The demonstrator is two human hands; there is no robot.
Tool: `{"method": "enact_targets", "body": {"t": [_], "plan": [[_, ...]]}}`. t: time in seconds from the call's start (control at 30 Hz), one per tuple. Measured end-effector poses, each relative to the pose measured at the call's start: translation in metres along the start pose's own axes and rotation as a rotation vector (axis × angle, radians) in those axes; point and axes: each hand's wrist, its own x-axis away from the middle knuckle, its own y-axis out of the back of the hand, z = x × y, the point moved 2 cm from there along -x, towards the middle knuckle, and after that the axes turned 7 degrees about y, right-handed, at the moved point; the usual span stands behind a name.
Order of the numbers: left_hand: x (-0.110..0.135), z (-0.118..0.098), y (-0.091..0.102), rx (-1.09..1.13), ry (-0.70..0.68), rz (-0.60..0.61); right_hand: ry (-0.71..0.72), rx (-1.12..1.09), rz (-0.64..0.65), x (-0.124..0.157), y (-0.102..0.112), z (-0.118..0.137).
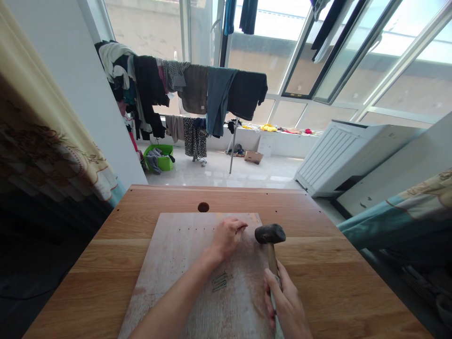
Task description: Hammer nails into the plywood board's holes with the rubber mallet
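Observation:
A worn pale board (176,263) lies on a wooden table (318,263), with a row of small nail marks along its far edge. My left hand (228,235) rests on the board near that edge, fingers pinched together on a small nail. My right hand (287,303) grips the wooden handle of a hammer (270,234), whose dark head hangs just right of my left fingers, slightly above the board. A small pile of loose nails (221,281) lies on the board between my forearms.
A round hole (203,206) is cut in the table beyond the board. Past the table stand a clothes rack (197,94) full of laundry, a green basket (160,157) on the floor and a white unit (339,155) at the right. Curtains hang on both sides.

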Motion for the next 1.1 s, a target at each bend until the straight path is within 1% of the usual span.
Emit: {"method": "enact_targets", "body": {"t": [0.1,0.2,0.4,0.5,0.63,0.8,1.0,1.1], "plan": [[0.001,0.0,0.0,-0.019,-0.016,0.011,0.008,0.022,0.062,0.0,0.002,-0.002],[0.002,0.0,0.0,-0.028,-0.018,0.007,-0.001,0.014,0.056,0.0,0.003,-0.001],[0.001,0.001,0.0,-0.019,-0.007,0.007,0.002,-0.03,0.038,0.002,0.0,0.014],[0.001,0.0,0.001,-0.018,0.002,0.006,0.003,-0.05,0.028,0.0,-0.001,0.017],[0.0,0.001,0.0,-0.018,0.027,-0.006,0.001,-0.046,0.099,-0.005,-0.001,0.015],[-0.001,0.004,-0.002,-0.004,0.047,-0.002,0.048,-0.053,0.102,-0.007,-0.002,0.026],[-0.001,0.003,-0.001,0.025,0.059,0.005,0.147,0.054,0.093,-0.005,-0.008,0.043],[-0.001,0.001,0.0,0.039,0.062,0.004,0.133,0.085,0.112,-0.007,-0.009,0.046]]}}
